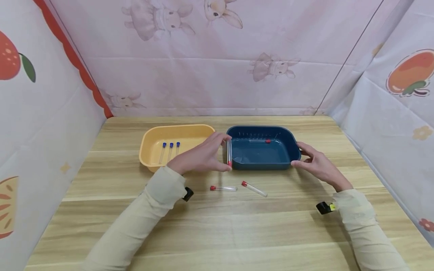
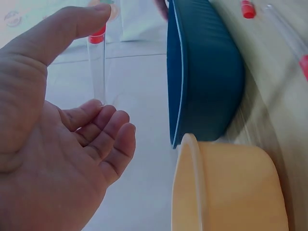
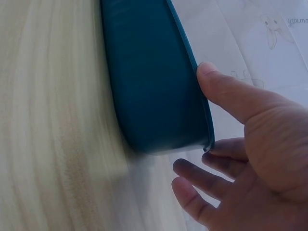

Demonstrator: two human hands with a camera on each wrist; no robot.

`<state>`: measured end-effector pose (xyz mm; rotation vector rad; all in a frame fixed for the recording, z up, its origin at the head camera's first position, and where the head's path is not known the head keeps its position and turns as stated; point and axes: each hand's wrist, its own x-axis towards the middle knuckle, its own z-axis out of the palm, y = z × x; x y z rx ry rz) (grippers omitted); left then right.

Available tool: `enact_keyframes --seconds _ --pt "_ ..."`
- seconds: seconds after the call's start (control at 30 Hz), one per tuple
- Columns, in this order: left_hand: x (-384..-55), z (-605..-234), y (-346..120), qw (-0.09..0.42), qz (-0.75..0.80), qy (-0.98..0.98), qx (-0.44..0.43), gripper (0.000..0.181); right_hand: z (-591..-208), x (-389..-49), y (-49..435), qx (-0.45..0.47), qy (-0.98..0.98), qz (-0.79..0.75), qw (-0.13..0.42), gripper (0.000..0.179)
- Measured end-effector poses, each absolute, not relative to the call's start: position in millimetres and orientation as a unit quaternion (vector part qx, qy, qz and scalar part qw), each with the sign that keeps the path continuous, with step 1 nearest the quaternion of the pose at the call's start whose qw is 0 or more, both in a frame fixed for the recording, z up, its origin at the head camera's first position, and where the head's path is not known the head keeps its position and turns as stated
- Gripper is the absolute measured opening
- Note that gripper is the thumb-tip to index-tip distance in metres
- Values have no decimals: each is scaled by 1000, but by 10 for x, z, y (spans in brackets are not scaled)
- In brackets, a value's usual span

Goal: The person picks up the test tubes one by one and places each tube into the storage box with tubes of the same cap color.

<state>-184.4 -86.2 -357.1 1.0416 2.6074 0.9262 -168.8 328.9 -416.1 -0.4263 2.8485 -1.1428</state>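
Observation:
My left hand (image 1: 202,155) pinches a clear test tube (image 1: 229,150) with a red cap, thumb at the cap and fingertips at the other end. This tube overlaps the left rim of the dark blue basin (image 1: 261,166) in the head view, and in the left wrist view it stands above both basins. With thumb and index finger, my right hand (image 1: 317,163) holds the blue basin's right end at the rim; its other fingers extend loosely below. Inside the blue basin lies another red-capped tube (image 1: 268,141).
A yellow basin (image 1: 145,152) stands at the left, partly behind my left arm, with blue-capped tubes (image 1: 171,150) in it. Two red-capped tubes, one level (image 1: 225,188) and one slanted (image 1: 255,189), lie on the wooden table (image 1: 237,233) before the blue basin.

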Motion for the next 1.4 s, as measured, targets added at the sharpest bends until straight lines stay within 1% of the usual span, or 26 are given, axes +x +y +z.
enact_keyframes --seconds 0.17,0.47,0.7,1.03,1.4 --pt "-1990 -3552 -696 93 311 886 331 91 -4152 -1702 3286 -138 918 -371 20 79" --pt "-2228 -3643 -376 133 329 877 323 92 -4155 -1690 3283 -130 925 -356 24 82" --pt "-2376 -3703 -159 141 317 884 312 92 -4168 -1704 3286 -137 919 -369 21 80" --pt "-2529 -3813 181 156 237 911 300 91 -4154 -1711 3295 -134 917 -375 22 80" --pt "-2593 -3940 342 156 199 923 290 90 -4155 -1722 3311 -125 917 -377 28 80"
